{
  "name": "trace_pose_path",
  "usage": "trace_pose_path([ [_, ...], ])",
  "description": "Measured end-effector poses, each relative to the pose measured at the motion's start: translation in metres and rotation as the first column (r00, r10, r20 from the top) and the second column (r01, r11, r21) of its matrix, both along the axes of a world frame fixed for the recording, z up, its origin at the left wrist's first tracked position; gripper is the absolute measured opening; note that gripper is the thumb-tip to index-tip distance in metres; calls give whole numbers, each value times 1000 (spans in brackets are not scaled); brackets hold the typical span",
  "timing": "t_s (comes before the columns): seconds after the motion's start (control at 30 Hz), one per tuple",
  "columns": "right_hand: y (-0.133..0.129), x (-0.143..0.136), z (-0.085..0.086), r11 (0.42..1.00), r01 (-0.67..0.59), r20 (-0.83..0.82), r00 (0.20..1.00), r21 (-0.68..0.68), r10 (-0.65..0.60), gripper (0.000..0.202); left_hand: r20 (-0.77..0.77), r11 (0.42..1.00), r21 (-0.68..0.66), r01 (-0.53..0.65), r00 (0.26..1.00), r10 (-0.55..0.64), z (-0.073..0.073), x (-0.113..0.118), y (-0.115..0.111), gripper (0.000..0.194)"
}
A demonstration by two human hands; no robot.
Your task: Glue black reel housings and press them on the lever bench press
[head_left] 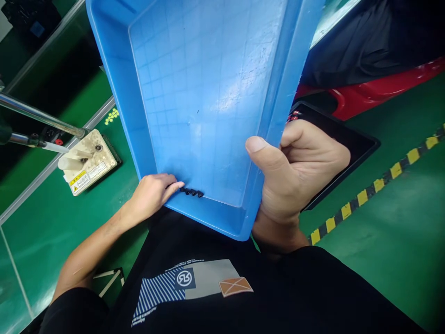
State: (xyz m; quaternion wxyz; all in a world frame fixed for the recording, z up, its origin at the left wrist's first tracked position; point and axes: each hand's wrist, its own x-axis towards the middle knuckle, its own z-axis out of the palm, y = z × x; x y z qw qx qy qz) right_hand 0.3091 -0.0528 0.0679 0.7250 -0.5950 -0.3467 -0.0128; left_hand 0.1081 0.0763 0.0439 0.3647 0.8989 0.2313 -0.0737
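Note:
A blue plastic tray (194, 93) is tilted up in front of my body, its bare inner floor facing me. My right hand (295, 167) is closed on the tray's right side wall, with the thumb over the rim on the inside. At the near left corner my left hand (155, 192) reaches over the wall into the tray, fingers bent and pressed together. Several small black pointed parts (193, 192) lie in a row along the near wall, and one end of the row meets my left thumb and fingertips. What lies under those fingers is hidden.
On the green table at left stands a cream-coloured fixture (88, 160) with a warning label, beneath a metal rod (41, 113). Small yellow pieces (111, 116) lie behind it. At right are a black tray (342, 134), a red stool (382, 93) and striped floor tape (378, 184).

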Motion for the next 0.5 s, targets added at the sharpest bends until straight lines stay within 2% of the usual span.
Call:
trace_pose_path([
  [0.07,1,-4,2,1000,-9,14,1000,-2,9,39,-154,986,144,89,986,-67,-1,6,-8,45],
  [0.13,2,-10,3,1000,8,7,1000,1,-8,41,-280,972,201,118,958,-58,-2,14,-14,50],
  [0.2,4,-17,4,999,31,4,999,17,-31,43,-331,965,240,106,943,-21,-2,23,-20,58],
  [0.33,3,-27,4,998,54,2,999,-10,-54,45,-328,962,261,84,945,7,4,37,-33,67],
  [0.4,2,-30,3,996,57,-18,998,-65,-59,49,-308,969,225,97,951,-24,9,40,-39,61],
  [0.5,1,-32,2,996,39,-36,998,-86,-42,52,-251,985,123,118,964,-84,14,38,-46,43],
])
